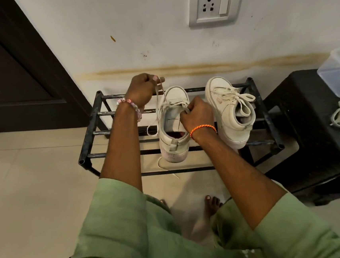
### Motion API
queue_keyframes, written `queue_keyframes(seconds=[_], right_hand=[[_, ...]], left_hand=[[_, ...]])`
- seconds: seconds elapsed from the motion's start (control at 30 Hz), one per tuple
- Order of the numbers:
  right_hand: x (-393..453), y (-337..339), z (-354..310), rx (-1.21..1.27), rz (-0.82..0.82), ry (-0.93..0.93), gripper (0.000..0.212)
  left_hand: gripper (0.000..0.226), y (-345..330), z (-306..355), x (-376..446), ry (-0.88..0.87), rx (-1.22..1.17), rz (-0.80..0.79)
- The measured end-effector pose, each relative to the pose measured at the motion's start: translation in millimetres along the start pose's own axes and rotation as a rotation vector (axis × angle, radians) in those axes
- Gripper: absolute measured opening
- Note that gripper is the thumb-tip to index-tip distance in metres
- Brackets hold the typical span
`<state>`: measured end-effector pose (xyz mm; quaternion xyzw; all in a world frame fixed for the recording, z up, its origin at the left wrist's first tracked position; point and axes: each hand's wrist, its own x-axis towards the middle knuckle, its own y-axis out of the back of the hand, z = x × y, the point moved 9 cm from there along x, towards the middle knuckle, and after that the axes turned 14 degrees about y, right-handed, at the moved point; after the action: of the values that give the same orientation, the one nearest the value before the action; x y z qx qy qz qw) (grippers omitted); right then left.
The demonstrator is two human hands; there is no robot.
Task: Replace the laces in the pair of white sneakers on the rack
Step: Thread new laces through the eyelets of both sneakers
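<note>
Where wall (155, 26) meets tile, rack (93, 115) stands.

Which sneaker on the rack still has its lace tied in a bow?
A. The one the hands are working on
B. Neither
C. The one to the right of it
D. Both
C: the right sneaker shows an intact bow, while the left hand pulls a loose lace up out of the left sneaker and the right hand pinches it at the eyelets.
</note>
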<state>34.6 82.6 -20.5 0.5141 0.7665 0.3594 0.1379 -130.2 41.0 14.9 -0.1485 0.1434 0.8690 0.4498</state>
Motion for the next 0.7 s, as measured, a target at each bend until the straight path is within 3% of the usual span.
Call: queue_keyframes(seconds=[0.07,0.13,0.23,0.3,0.4,0.53,0.7], right_hand=[[-2,2,3,0.015,-0.002,-0.004,0.021],[-2,4,3,0.029,-0.009,-0.007,0.019],[-1,5,3,0.016,-0.03,-0.013,0.02],[0,6,1,0.02,-0.04,-0.004,0.02],[0,4,-1,0.024,-0.079,0.012,0.019],[3,2,-5,0.021,-0.171,0.042,0.016],[8,0,-7,0.013,-0.224,0.056,0.015]], left_hand=[[0.028,1,13,-5,-0.025,-0.172,-0.045],[0.029,9,15,-5,-0.007,-0.137,0.022],[0.022,16,-4,5,0.034,0.283,0.163],[0.021,3,-28,9,0.071,0.549,0.11],[0.025,-9,-49,8,0.102,0.704,0.091],[0.012,-7,-43,13,0.013,0.728,0.246],[0.012,-7,-40,15,0.017,0.568,0.203]])
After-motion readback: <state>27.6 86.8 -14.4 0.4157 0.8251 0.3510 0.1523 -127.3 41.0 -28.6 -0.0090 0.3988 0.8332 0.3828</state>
